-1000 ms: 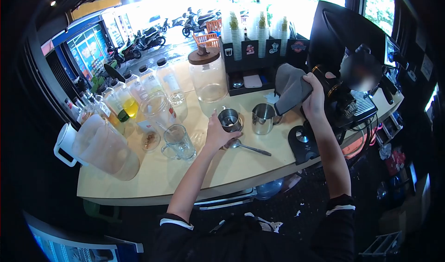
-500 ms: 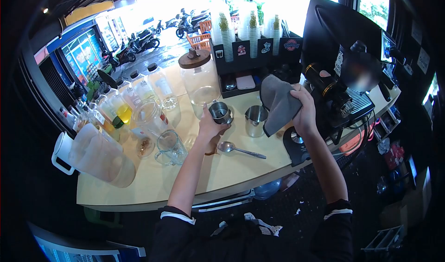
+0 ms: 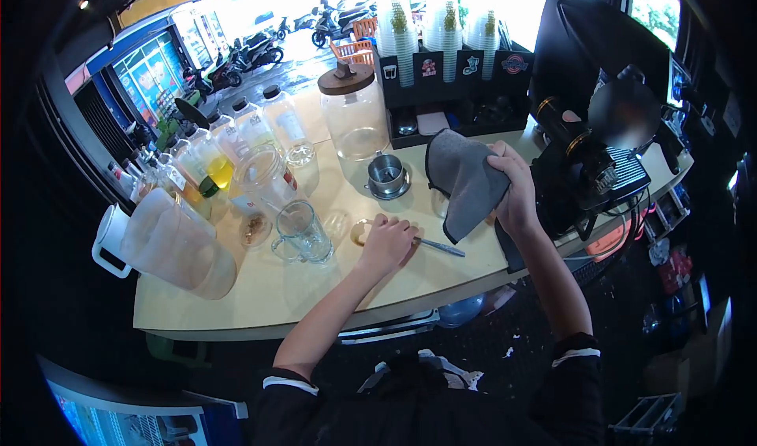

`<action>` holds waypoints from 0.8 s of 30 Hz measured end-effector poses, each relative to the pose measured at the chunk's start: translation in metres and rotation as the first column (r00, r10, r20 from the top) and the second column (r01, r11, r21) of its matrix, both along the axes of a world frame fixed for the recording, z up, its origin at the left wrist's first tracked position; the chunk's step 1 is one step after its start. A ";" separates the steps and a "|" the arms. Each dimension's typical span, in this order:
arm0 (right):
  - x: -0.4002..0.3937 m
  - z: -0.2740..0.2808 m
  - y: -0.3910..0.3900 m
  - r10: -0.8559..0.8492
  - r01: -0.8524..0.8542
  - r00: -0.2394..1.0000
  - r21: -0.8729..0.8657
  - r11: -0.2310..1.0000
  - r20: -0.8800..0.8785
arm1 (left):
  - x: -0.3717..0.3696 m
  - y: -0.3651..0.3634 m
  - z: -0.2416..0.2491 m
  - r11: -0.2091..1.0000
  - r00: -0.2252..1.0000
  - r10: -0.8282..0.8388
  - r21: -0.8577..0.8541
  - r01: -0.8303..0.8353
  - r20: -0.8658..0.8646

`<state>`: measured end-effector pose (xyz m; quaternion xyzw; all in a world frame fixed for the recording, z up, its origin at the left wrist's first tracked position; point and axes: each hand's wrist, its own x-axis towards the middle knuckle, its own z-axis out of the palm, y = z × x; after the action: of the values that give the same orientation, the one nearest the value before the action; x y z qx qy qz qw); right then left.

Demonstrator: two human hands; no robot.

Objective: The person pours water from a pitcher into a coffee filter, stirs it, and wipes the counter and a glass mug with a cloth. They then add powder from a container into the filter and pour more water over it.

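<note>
The right hand [image 3: 516, 192] is pinching a grey cloth [image 3: 467, 179]; the left hand [image 3: 385, 247] is partly covering a spoon [image 3: 443, 247], finger closure undeterminable. A metal cup [image 3: 387, 176] is standing farther away.

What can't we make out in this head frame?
All head view:
- spoon: bowl end hidden under the left hand; whether that hand grips it, can't tell.
- container behind the cloth: only a sliver shows, contents hidden.
- right hand: some fingers hidden by the cloth.
- bottles: label print too small to read.
- round patch at right: blurred out.
</note>
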<state>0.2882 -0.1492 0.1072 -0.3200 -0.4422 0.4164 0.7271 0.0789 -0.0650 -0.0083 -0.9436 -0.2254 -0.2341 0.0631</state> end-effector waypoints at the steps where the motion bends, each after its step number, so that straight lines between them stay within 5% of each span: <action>1: 0.001 0.001 -0.003 -0.003 0.003 1.000 0.005 1.000 0.005 | 0.006 0.003 -0.004 0.999 0.996 0.028 0.027 -0.026 -0.086; 6: 0.010 -0.002 -0.024 -0.086 0.086 0.996 -0.026 0.996 -0.014 | 0.033 0.010 -0.008 0.993 0.985 0.071 0.104 -0.054 -0.157; 12: 0.009 -0.004 -0.035 -0.152 0.152 0.988 -0.040 0.988 -0.013 | 0.057 0.022 -0.021 0.996 0.999 0.029 0.088 -0.026 -0.033; 18: -0.008 -0.023 -0.019 -0.071 0.071 0.986 0.010 0.997 0.150 | 0.017 0.002 0.000 0.997 0.966 0.013 -0.078 0.007 0.258; 20: -0.026 -0.029 -0.014 -0.067 0.074 0.991 -0.055 0.996 0.119 | -0.017 -0.008 0.014 0.958 0.942 0.086 -0.286 0.012 0.326; 23: -0.045 -0.054 0.008 -0.324 0.228 0.703 0.231 0.946 0.633 | -0.066 -0.029 0.031 0.945 0.855 0.127 -0.324 0.051 0.504; 24: -0.055 -0.059 0.014 -0.313 0.219 0.710 0.225 0.949 0.630 | -0.081 -0.034 0.032 0.942 0.791 0.162 -0.331 0.054 0.590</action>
<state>0.2328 -0.1352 0.0481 -0.4570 -0.6455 0.1369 0.5964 -0.0020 -0.0992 0.0234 -0.8073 -0.2969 -0.4825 -0.1650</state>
